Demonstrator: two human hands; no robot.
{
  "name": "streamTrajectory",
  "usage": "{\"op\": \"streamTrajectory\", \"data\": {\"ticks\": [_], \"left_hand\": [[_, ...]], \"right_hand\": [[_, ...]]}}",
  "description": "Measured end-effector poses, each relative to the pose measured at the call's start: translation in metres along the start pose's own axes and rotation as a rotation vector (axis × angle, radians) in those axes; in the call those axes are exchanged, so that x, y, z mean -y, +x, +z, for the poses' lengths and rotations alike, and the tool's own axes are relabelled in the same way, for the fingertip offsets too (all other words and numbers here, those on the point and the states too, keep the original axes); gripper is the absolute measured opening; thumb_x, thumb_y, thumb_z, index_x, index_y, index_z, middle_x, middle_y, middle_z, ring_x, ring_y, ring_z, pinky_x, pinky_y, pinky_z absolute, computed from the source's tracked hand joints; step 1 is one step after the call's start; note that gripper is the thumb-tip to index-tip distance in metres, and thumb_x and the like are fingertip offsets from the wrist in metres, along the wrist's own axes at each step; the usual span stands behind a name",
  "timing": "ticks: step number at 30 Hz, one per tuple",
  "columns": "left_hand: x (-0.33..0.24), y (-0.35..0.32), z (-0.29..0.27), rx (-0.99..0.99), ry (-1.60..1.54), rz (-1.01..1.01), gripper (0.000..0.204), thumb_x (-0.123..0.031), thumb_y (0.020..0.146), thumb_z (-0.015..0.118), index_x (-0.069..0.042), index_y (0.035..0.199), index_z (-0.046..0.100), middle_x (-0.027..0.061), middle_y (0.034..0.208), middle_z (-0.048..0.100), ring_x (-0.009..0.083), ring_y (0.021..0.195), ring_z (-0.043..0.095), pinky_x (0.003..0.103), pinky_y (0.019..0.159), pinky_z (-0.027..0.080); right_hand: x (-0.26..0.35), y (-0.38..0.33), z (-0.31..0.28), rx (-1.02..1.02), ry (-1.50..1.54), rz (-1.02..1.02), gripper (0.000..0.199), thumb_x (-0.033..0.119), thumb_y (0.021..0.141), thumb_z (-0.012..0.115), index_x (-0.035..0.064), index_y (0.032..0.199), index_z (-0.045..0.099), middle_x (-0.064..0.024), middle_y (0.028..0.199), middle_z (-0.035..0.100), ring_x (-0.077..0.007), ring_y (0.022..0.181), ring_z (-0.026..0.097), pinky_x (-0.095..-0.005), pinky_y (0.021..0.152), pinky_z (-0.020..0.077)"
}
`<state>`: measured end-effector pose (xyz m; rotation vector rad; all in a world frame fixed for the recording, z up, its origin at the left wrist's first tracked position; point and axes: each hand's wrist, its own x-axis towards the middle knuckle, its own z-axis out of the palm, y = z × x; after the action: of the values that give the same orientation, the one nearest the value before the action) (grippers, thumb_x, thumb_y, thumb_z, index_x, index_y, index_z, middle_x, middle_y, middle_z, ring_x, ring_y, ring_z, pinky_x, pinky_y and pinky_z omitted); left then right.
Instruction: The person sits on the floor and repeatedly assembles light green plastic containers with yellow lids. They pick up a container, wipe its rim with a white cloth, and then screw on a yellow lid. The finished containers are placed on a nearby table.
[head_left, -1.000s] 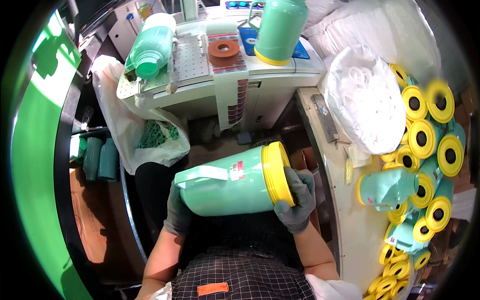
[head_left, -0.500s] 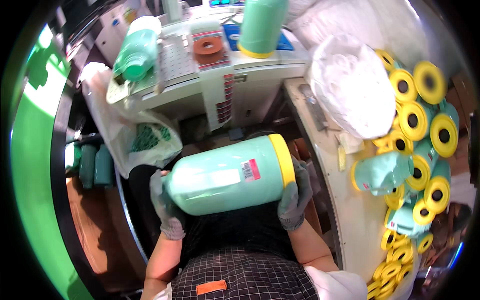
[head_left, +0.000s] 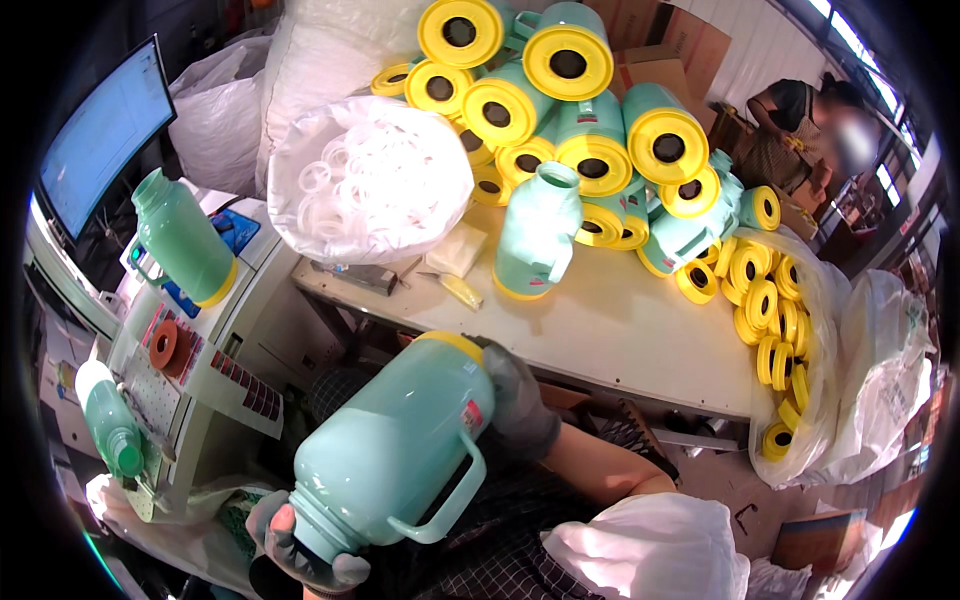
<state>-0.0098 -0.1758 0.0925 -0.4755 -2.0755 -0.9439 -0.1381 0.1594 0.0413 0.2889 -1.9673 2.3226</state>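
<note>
The person holds a mint-green flask body with a yellow base ring in front of the body, tilted, with its neck low at the left and its base high at the right. The left hand, in a grey glove, has its fingers wrapped around the neck end. The right hand, also gloved, has its fingers closed on the base end, just under the near edge of the white table. The handle of the flask points down, toward the lap.

On the table one flask stands upright, with bare table surface in front of it up to the near edge. Behind it lies a pile of flasks with yellow bottoms. A clear bag of white rings sits at the left corner of the table. A bag of yellow rings hangs over the right edge. At the left, a grey machine carries another flask, near the held one but apart from it.
</note>
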Motion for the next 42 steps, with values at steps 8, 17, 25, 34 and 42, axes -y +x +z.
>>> {"op": "streamTrajectory", "data": {"ticks": [8, 17, 25, 34, 42], "left_hand": [[-0.029, 0.04, 0.047, 0.121, 0.0, 0.014, 0.083, -0.006, 0.078, 0.065, -0.006, 0.156, 0.039, 0.0199, 0.14, 0.05, 0.0319, 0.114, 0.055, 0.046, 0.098, 0.048], [0.016, -0.002, 0.047, 0.3, 0.145, -0.54, 0.052, -0.005, 0.086, 0.065, 0.003, 0.135, 0.054, 0.0152, 0.13, 0.055, 0.0265, 0.109, 0.057, 0.041, 0.098, 0.048], [0.002, -0.018, 0.044, 0.435, 0.286, -0.796, 0.07, -0.04, 0.098, 0.076, 0.002, 0.148, 0.052, 0.0247, 0.144, 0.055, 0.0355, 0.131, 0.053, 0.046, 0.112, 0.044], [0.013, -0.075, 0.0, 0.231, 0.311, -0.854, 0.061, -0.016, 0.085, 0.078, 0.003, 0.138, 0.055, 0.0252, 0.133, 0.058, 0.0425, 0.126, 0.058, 0.048, 0.109, 0.046], [0.009, -0.101, -0.079, -0.288, 0.778, -0.779, 0.054, -0.023, 0.088, 0.083, -0.003, 0.131, 0.059, 0.0186, 0.12, 0.063, 0.0362, 0.112, 0.062, 0.042, 0.101, 0.05]], "right_hand": [[0.218, 0.022, -0.217, -0.76, 0.283, -0.74, 0.051, 0.044, 0.109, 0.047, 0.0085, 0.145, 0.057, -0.0092, 0.139, 0.066, -0.0254, 0.123, 0.067, -0.0434, 0.105, 0.0565], [0.281, 0.141, -0.504, -1.382, -0.025, -0.437, 0.077, 0.064, 0.096, 0.061, 0.0001, 0.139, 0.059, -0.0185, 0.137, 0.068, -0.0345, 0.123, 0.069, -0.049, 0.105, 0.0555], [0.219, 0.19, -0.565, -1.683, -0.722, -0.053, 0.088, 0.064, 0.083, 0.08, -0.0064, 0.132, 0.063, -0.0249, 0.129, 0.072, -0.0407, 0.123, 0.068, -0.0453, 0.106, 0.0513], [0.176, 0.169, -0.353, -1.194, -0.946, -0.837, 0.05, 0.025, 0.102, 0.073, -0.0127, 0.133, 0.062, -0.0261, 0.131, 0.07, -0.0352, 0.113, 0.067, -0.041, 0.103, 0.05], [-0.06, 0.0, 0.018, 0.128, -0.511, -0.166, 0.027, 0.005, 0.105, 0.06, -0.005, 0.13, 0.065, -0.0149, 0.124, 0.069, -0.0266, 0.111, 0.066, -0.0391, 0.096, 0.0547]]}}
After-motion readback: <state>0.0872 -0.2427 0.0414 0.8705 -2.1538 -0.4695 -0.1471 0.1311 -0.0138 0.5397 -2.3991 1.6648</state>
